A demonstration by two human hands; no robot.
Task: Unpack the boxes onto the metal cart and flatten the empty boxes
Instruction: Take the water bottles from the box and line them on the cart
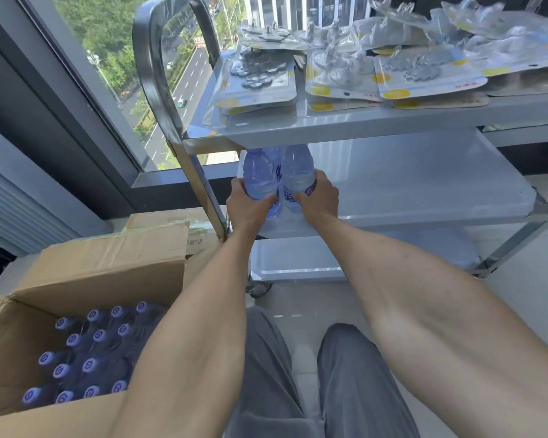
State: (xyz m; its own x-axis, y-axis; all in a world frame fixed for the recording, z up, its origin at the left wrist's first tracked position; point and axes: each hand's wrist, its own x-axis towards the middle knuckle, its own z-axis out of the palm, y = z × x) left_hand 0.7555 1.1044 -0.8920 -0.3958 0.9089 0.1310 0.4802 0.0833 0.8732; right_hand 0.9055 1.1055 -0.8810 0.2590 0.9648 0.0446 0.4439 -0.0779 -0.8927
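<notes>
1. Step in hand, as I read it: unpacking, placing water bottles on the middle shelf (408,184) of the metal cart (159,90).
2. My left hand (247,203) grips one bottle (260,178), fingers curled round its lower body. My right hand (320,197) grips a second bottle (298,172) the same way. The two bottles are side by side, touching or nearly so; a third may sit between them, can't tell.
3. Bottles are at the shelf's left front corner, tops tucked under the top shelf (361,121) edge. Whether their bases are already resting on the shelf, I cannot tell; my hands hide them.
4. Open cardboard box (92,270) sits at my lower left on the floor, flaps up, many capped bottles (92,365) left in it. So the task is early for this box; flattening is a long way off.
5. Top shelf carries blister packs (260,80) of hooks, apparently unpacked stock. A second box (171,222) lies behind the open one, beside the cart leg.
6. Next move calls for: seat both bottles upright, let go without tipping them, pull hands back clear of the top shelf lip, then reach down-left into the box for more.
7. Risk: bottles are tall and narrow, so releasing both at once could knock one over.
</notes>
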